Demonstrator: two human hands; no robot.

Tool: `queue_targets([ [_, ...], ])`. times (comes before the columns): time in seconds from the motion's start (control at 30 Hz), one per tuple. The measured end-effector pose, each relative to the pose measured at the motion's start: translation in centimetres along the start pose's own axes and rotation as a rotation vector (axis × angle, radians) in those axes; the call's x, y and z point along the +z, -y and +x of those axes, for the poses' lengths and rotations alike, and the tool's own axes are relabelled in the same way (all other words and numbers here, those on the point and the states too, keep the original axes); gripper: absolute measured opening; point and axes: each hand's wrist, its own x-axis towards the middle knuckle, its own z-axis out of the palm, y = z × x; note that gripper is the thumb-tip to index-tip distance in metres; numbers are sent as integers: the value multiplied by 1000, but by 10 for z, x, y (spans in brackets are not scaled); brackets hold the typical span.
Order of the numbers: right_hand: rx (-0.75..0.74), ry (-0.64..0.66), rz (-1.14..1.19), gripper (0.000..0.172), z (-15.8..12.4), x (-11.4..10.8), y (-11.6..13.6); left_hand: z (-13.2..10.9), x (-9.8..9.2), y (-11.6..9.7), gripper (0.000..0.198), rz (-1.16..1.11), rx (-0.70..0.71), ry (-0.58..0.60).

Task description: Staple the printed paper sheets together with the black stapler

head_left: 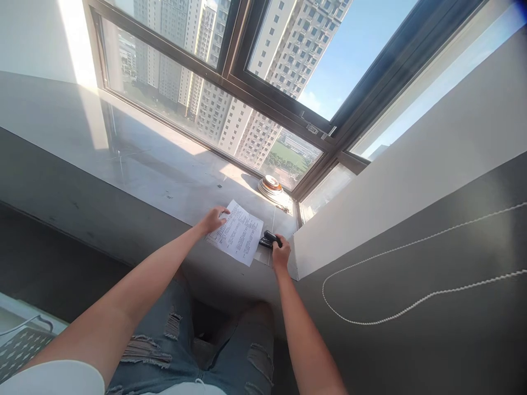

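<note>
A white printed sheet of paper [239, 233] lies at a slant over the front edge of the window sill. My left hand [214, 220] grips its upper left side between thumb and fingers. At the sheet's right edge is a black stapler [269, 239], held in my right hand [281, 253] with the fingers wrapped round its back end. The stapler's front end meets the paper's edge; whether the paper sits between its jaws cannot be made out.
On the sill [181, 189], near the window corner, stands a round stack of dishes [270, 187]. A beaded blind cord [370, 322] loops along the right wall. The window frame [230, 82] rises behind the sill. My legs in torn jeans [160, 334] are below.
</note>
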Motion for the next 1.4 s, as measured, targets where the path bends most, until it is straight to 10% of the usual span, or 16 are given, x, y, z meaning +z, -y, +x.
queue_targets([
  [0.93,-299,385,-180,48,-8,10,33,2,4,9,32,10,23,22],
  [1.2,-256,285,-150,48,4,8,44,3,6,12,32,0,26,4],
  [1.4,-371,73,-13,43,55,2,112,3,4,10,29,-11,21,1],
])
